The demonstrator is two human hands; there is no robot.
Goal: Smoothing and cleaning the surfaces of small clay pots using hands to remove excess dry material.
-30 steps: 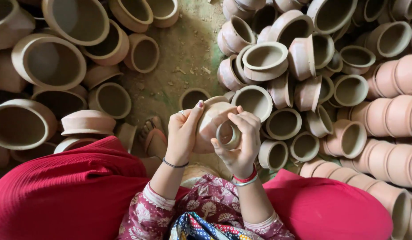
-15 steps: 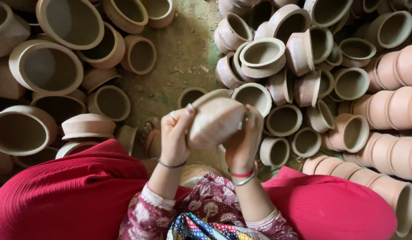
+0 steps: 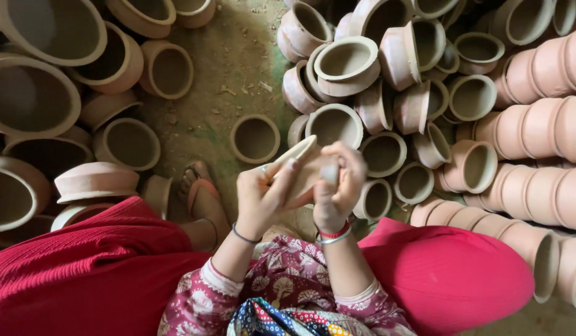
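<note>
A seated person in red trousers (image 3: 83,274) and a floral-print top (image 3: 288,280) holds a small unfired clay pot (image 3: 303,168) tilted on its side, just above the lap, with both hands closed around it. The left hand (image 3: 263,196), at about 8 o'clock from the pot, grips its side, thumb pressed along the wall and fingers curled underneath; a thin dark bangle sits on that wrist. The right hand (image 3: 338,183), at about 4 o'clock from the pot, wraps its fingers over the base, with red and silver bangles (image 3: 334,235) on the wrist. The pot's rim points toward 10 o'clock. A sandalled foot (image 3: 201,193) rests on the dirt floor (image 3: 238,68) at 9 o'clock from the hands. At 11 o'clock from the pot a single small bowl (image 3: 255,138) stands upright on the ground. Large wide-mouthed clay vessels (image 3: 33,99) crowd the area from 9 to 11 o'clock, one upturned pot (image 3: 95,180) among them. From 12 to 2 o'clock lies a loose heap of small pots (image 3: 387,81), some upright, some tipped over, touching one another. At 3 o'clock, rows of pale terracotta pots (image 3: 537,130) lie on their sides, nested end to end
</note>
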